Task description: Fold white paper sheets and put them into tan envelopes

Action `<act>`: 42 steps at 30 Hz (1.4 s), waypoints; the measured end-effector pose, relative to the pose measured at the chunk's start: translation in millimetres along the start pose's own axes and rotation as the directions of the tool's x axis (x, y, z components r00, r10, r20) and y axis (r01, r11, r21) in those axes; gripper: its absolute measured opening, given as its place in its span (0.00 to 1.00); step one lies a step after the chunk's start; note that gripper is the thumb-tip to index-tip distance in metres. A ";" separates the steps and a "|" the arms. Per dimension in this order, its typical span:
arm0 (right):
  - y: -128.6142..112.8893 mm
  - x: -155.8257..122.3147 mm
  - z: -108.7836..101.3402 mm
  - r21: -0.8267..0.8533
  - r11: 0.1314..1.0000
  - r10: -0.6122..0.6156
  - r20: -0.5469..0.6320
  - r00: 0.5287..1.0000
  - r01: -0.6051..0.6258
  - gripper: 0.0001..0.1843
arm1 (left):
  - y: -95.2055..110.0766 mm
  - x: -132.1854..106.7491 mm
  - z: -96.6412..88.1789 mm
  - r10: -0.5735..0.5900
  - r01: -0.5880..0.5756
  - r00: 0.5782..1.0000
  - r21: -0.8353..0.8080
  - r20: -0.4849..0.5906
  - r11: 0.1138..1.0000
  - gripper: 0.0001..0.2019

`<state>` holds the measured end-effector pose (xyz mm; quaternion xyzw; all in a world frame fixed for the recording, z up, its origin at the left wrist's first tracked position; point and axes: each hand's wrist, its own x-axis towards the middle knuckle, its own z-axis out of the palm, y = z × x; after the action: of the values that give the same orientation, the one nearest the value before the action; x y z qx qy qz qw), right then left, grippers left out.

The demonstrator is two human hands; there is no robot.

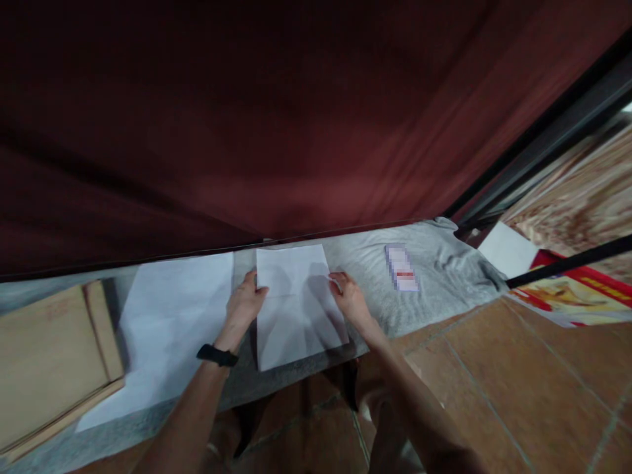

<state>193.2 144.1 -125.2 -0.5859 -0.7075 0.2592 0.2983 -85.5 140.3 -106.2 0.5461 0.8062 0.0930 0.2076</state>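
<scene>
A white sheet of paper (296,316) with a faint crease across it lies between my hands on a grey cloth. My left hand (245,299) pinches its left edge, thumb on top and fingers curled beneath. On the opposite edge, my right hand (349,297) grips the paper near its upper right part, with some fingertips hidden behind it. A dark band sits on my left wrist. Further left, a larger white sheet (172,322) is spread flat, partly under a stack of brown cardboard (49,362).
The grey cloth (365,263) covers a narrow bench against a dark red curtain (316,131). A phone (402,268) lies on it to the right. Beyond a black metal bar (573,263), a red and yellow printed box (573,293) rests near the tiled floor (474,375).
</scene>
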 end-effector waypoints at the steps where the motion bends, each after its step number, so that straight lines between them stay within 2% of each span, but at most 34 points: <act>1: -6.3 -1.7 6.5 -0.027 0.996 -0.087 0.007 0.996 0.088 0.17 | 0.7 -2.0 -0.3 0.023 -0.021 0.998 0.034 -0.060 0.999 0.30; 3: -18.4 -6.3 21.3 -0.063 0.973 -0.219 0.023 0.976 0.220 0.19 | 4.2 -6.3 3.2 0.132 -0.119 0.971 0.076 -0.200 0.990 0.30; 5: -28.2 -10.7 35.8 -0.101 0.948 -0.298 0.050 0.953 0.301 0.22 | 10.9 -10.4 13.7 0.294 -0.283 0.908 0.080 -0.297 0.956 0.28; 7: -35.0 -13.1 47.8 -0.129 0.924 -0.353 0.080 0.932 0.361 0.24 | 19.3 -14.4 30.4 0.432 -0.436 0.844 0.063 -0.319 0.898 0.26; 10: -38.8 -12.7 59.7 -0.186 0.899 -0.384 0.104 0.917 0.397 0.26 | 29.0 -20.0 57.9 0.547 -0.553 0.792 0.059 -0.270 0.831 0.26; 14: -33.4 -10.8 68.3 -0.276 0.884 -0.360 0.117 0.926 0.378 0.26 | 29.3 -26.0 77.6 0.553 -0.547 0.790 0.106 -0.265 0.831 0.28; 20: -21.4 -16.0 70.8 -0.346 0.864 -0.360 0.084 0.929 0.366 0.27 | 21.1 -33.7 73.2 0.541 -0.483 0.801 0.255 -0.257 0.837 0.29; 29: -0.3 -16.9 50.8 -0.440 0.849 -0.256 0.138 0.957 0.291 0.31 | 5.7 -43.2 68.1 0.478 -0.407 0.839 0.281 -0.259 0.869 0.35; 34: 15.2 -14.5 29.4 -0.509 0.835 -0.170 0.121 0.978 0.208 0.32 | -8.1 -47.2 63.6 0.450 -0.375 0.859 0.299 -0.243 0.877 0.35; 36: 19.5 -13.5 20.1 -0.529 0.831 -0.142 0.098 0.985 0.172 0.31 | -9.0 -53.6 61.7 0.457 -0.375 0.851 0.309 -0.258 0.874 0.33; 39: 17.2 -14.5 14.7 -0.530 0.836 -0.128 0.066 0.990 0.143 0.31 | -0.9 -71.8 62.7 0.542 -0.461 0.803 0.318 -0.248 0.829 0.31; 42: 4.2 -23.1 24.1 -0.459 0.852 -0.224 0.118 0.968 0.253 0.30 | 12.1 -93.0 70.4 0.616 -0.556 0.768 0.297 -0.172 0.776 0.29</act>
<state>181.7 121.7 -147.5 -0.5405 -0.8248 0.0584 0.1557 -15.1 54.0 -143.0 0.7746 0.6187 0.1309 -0.0036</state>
